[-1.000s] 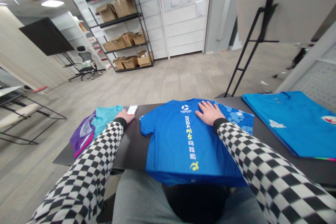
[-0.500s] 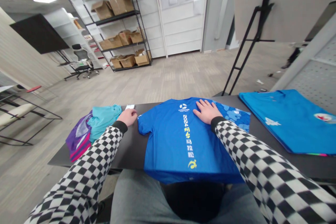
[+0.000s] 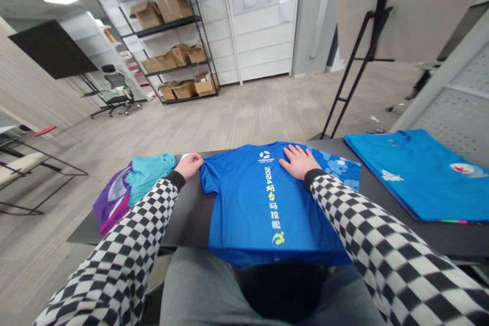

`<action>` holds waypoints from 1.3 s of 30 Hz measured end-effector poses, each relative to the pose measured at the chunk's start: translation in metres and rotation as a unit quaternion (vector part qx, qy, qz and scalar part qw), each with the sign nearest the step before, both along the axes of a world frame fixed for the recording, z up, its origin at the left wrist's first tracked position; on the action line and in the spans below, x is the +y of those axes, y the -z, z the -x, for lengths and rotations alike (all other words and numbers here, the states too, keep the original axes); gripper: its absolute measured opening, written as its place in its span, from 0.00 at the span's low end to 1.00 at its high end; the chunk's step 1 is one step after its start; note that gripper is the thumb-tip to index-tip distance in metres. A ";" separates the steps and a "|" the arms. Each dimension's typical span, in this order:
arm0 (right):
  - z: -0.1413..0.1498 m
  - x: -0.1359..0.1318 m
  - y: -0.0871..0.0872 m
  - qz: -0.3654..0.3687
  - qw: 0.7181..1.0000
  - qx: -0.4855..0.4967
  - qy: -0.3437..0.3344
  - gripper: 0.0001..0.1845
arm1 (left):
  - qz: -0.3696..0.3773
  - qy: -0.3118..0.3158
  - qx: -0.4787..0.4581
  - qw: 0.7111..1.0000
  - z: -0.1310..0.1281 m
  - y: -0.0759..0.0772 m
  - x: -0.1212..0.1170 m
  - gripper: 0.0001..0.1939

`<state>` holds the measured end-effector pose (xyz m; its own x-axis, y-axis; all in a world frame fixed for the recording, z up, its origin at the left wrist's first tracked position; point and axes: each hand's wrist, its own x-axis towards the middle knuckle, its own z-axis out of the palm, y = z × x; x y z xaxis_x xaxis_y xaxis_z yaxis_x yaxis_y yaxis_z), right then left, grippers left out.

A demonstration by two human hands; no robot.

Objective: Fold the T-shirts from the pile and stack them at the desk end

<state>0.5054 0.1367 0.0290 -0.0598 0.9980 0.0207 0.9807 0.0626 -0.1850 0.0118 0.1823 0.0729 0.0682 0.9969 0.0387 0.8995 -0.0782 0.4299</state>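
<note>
A blue T-shirt (image 3: 244,204) lies spread on the black table (image 3: 187,224), with a vertical "2024 烟台马拉松" print and its near end hanging over the table edge. My right hand (image 3: 299,161) rests flat on it, fingers spread, near a cloud-patterned sleeve (image 3: 340,172). My left hand (image 3: 188,165) touches the opposite sleeve edge, fingers curled. A white card (image 3: 185,156) is almost hidden behind that hand. Teal and purple garments (image 3: 147,175) lie bunched to its left. A folded blue shirt (image 3: 428,175) lies at the right.
Metal shelving (image 3: 153,35) stacked with cardboard boxes stands at the back, beyond a carpeted floor. A black-legged standing board (image 3: 362,10) rises behind the table's right side. A perforated white panel (image 3: 454,97) stands at the far right, and an office chair (image 3: 114,91) at the back left.
My left hand has moved from beside the white card onto the T-shirt's sleeve edge, now covering most of the card. My right hand stays on the shirt.
</note>
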 end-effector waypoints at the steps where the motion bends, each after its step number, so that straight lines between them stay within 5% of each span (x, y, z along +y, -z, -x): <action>1: 0.000 0.000 0.000 -0.001 1.000 -0.001 0.000 0.45 | 0.001 -0.004 -0.008 1.000 0.000 -0.001 0.000 0.11; 13: -0.002 0.004 0.005 -0.010 1.000 -0.001 -0.004 0.45 | -0.080 -0.082 0.040 0.993 0.000 -0.006 -0.012 0.17; 17: -0.001 0.003 0.005 -0.010 1.000 0.004 -0.004 0.44 | -0.086 -0.038 0.047 0.994 -0.002 0.002 -0.036 0.17; 22: -0.001 0.002 0.004 -0.009 1.000 0.004 -0.004 0.45 | -0.038 0.151 0.082 0.984 -0.005 0.031 -0.082 0.31; 28: -0.001 0.003 0.002 0.002 1.000 0.006 -0.006 0.46 | -0.004 0.091 0.155 0.984 0.001 0.048 -0.116 0.38; 34: -0.001 0.001 0.000 0.004 1.000 0.004 -0.002 0.45 | -0.029 0.063 0.188 0.980 0.000 0.033 -0.099 0.32; 39: -0.001 0.001 0.000 0.000 1.000 0.004 -0.003 0.45 | -0.082 0.125 0.130 0.980 -0.008 0.040 -0.066 0.36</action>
